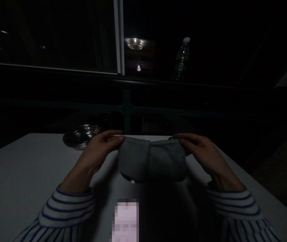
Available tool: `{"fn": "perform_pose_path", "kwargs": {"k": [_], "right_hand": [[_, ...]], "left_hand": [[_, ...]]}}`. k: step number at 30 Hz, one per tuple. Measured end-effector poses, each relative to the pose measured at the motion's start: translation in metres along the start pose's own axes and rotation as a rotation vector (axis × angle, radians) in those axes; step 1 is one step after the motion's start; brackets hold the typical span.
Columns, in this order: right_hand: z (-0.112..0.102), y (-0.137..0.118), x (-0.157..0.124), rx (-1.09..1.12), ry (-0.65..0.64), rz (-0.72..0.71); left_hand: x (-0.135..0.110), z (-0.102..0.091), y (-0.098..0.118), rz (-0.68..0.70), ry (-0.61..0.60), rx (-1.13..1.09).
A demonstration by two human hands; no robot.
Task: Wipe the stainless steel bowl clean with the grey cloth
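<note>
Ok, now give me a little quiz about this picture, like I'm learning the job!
1. True or false: the left hand and the right hand both touch the grey woven cloth.
2. Which hand is nearer the shiny metal dish?
3. What thing with a white cap shows high up, beyond the white table?

Key:
1. True
2. The left hand
3. A plastic bottle
</note>
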State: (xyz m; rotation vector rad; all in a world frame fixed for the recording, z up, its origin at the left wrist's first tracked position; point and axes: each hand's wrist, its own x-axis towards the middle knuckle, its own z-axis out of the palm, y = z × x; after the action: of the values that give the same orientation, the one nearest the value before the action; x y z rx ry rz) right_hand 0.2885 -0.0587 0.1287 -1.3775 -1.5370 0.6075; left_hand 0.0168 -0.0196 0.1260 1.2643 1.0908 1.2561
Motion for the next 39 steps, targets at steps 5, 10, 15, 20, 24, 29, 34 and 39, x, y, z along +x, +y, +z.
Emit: {"fn": "perform_pose_path", "kwargs": {"k": [5, 10, 15, 20, 24, 29, 34, 39], "right_hand": [[-0.007, 0.009, 0.003, -0.041, -0.064, 0.043], [-0.013, 0.020, 0.008, -0.121, 0.001, 0.000], [-0.019, 0.024, 0.010, -0.053, 0.041, 0.000], [-0.012, 0.023, 0.013, 0.066, 0.040, 0.051], [-0.006, 0.024, 0.016, 0.048, 0.097, 0.090], [0.001, 0.015, 0.011, -0.027, 0.097, 0.076], [0.019, -0.001, 0.002, -0.006, 0.032, 0.063], [0.047, -0.013, -0.009, 0.152, -0.014, 0.065]], "left_hand": [[0.001, -0.006, 0.003, 0.087, 0.052, 0.250], [0.006, -0.017, 0.003, 0.187, 0.101, 0.425], [0.008, -0.026, 0.000, 0.227, 0.008, 0.504], [0.009, -0.024, -0.005, 0.158, -0.031, 0.337], [0.007, -0.013, -0.007, 0.009, -0.044, 0.178], [0.003, 0.003, -0.010, 0.000, -0.008, 0.151], [-0.005, 0.019, -0.009, 0.068, -0.038, 0.185], [-0.017, 0.039, -0.009, 0.095, -0.076, 0.220]]}}
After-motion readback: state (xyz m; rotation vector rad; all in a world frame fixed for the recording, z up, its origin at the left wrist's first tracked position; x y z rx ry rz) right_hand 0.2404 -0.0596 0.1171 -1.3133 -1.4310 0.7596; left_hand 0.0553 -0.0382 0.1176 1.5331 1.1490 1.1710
